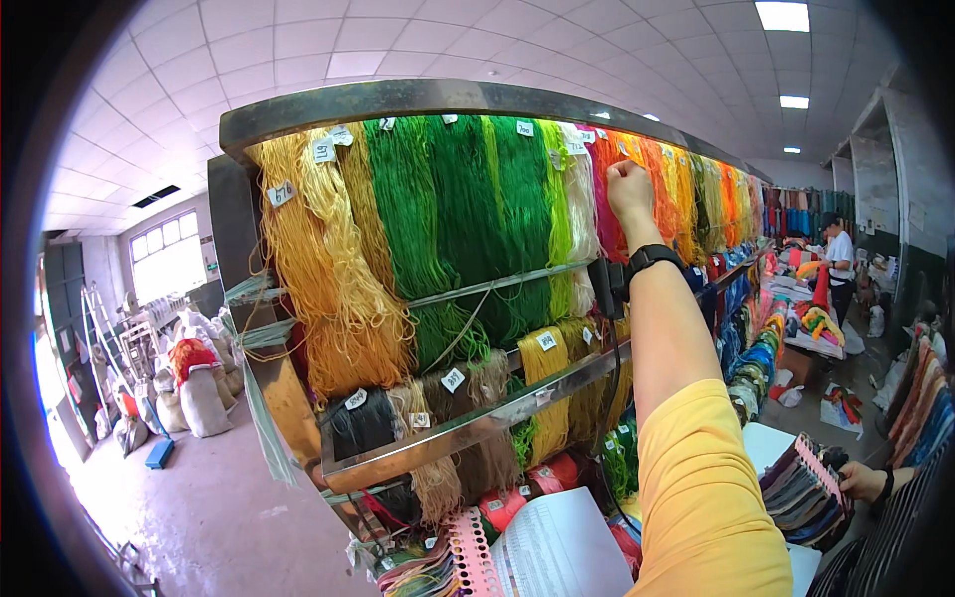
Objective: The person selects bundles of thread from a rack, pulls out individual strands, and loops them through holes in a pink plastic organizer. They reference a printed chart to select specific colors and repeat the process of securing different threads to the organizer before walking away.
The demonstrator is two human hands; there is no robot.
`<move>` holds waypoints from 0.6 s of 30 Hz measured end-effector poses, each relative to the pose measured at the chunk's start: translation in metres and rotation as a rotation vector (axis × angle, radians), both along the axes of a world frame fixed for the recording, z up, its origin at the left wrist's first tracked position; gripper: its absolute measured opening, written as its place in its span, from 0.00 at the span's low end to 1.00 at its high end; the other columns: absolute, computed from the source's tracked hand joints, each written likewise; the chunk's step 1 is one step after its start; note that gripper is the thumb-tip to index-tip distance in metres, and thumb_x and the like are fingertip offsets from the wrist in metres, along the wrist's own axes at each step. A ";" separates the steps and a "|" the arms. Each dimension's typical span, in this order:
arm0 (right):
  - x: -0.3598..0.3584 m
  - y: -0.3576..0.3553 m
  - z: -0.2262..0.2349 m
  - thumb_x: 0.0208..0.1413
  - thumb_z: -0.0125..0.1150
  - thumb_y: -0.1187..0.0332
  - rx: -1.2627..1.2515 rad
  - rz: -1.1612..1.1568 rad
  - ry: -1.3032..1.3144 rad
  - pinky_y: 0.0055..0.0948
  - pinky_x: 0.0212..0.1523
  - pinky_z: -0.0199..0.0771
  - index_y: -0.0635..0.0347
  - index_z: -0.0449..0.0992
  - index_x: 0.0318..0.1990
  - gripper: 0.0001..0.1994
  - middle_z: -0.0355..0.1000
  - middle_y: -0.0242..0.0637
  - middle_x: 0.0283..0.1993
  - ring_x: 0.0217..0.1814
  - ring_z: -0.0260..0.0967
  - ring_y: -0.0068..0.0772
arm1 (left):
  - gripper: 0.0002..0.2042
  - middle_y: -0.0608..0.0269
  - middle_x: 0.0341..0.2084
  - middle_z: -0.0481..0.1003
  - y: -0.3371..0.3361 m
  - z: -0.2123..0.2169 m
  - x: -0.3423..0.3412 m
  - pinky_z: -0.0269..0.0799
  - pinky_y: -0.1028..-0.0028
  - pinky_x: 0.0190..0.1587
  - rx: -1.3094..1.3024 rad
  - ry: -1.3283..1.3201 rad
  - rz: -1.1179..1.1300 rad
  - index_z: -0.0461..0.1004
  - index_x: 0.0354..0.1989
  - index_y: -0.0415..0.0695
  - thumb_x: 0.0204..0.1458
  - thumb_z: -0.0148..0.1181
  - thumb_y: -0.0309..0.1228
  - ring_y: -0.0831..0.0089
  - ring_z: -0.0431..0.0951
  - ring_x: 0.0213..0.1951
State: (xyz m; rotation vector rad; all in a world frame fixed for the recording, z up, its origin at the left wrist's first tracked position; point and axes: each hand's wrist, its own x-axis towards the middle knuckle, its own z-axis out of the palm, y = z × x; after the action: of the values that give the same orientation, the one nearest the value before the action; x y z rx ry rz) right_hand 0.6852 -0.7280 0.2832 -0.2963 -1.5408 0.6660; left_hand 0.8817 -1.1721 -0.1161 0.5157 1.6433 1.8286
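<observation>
My right hand [629, 189] reaches up in a yellow sleeve with a dark band on the wrist. Its fingers are curled closed at the upper part of the hanging orange thread hanks [661, 204], by a magenta hank [603, 179]. What the fingertips grip, if anything, is hidden behind the hand. Left of it hang white [581, 199], green [517, 199] and golden-yellow hanks [328, 279] with small paper tags. My left hand is out of view. Low in front lie a pink punched card with thread samples [474, 557] and a white printed sheet [557, 547].
A metal rack [477, 98] carries the hanks, with a lower rail [477, 428] below. At the right, another person's hand [861, 482] holds a second thread sample card [804, 488]. Sacks [204, 403] stand on the floor at left. A person [839, 264] stands farther back.
</observation>
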 end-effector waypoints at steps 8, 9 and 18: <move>0.039 -0.027 -0.036 0.44 0.52 0.71 0.407 0.143 0.364 0.33 0.45 0.62 0.63 0.71 0.25 0.05 0.66 0.45 0.41 0.45 0.62 0.41 | 0.18 0.61 0.28 0.70 0.007 0.030 0.001 0.70 0.81 0.19 -0.167 -0.057 -0.008 0.57 0.45 0.37 0.45 0.51 0.23 0.77 0.71 0.21; 0.051 -0.047 -0.041 0.46 0.50 0.72 0.408 0.205 0.354 0.28 0.39 0.66 0.63 0.70 0.26 0.05 0.65 0.42 0.44 0.39 0.66 0.35 | 0.19 0.59 0.28 0.70 0.006 0.020 -0.002 0.71 0.79 0.18 -0.153 0.006 -0.003 0.56 0.46 0.37 0.45 0.52 0.25 0.75 0.73 0.22; 0.223 -0.209 -0.133 0.53 0.46 0.70 0.237 1.142 0.119 0.18 0.30 0.65 0.62 0.65 0.32 0.05 0.61 0.41 0.47 0.30 0.65 0.18 | 0.18 0.57 0.30 0.71 0.001 0.003 -0.011 0.69 0.78 0.31 -0.061 0.018 -0.107 0.59 0.44 0.32 0.45 0.54 0.26 0.74 0.72 0.31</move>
State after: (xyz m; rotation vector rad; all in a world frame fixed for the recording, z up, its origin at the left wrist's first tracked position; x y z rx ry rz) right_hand 0.9083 -0.9366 0.1506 0.8623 -1.5714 1.3175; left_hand 0.8712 -1.1711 -0.1136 0.5835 1.6457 1.6961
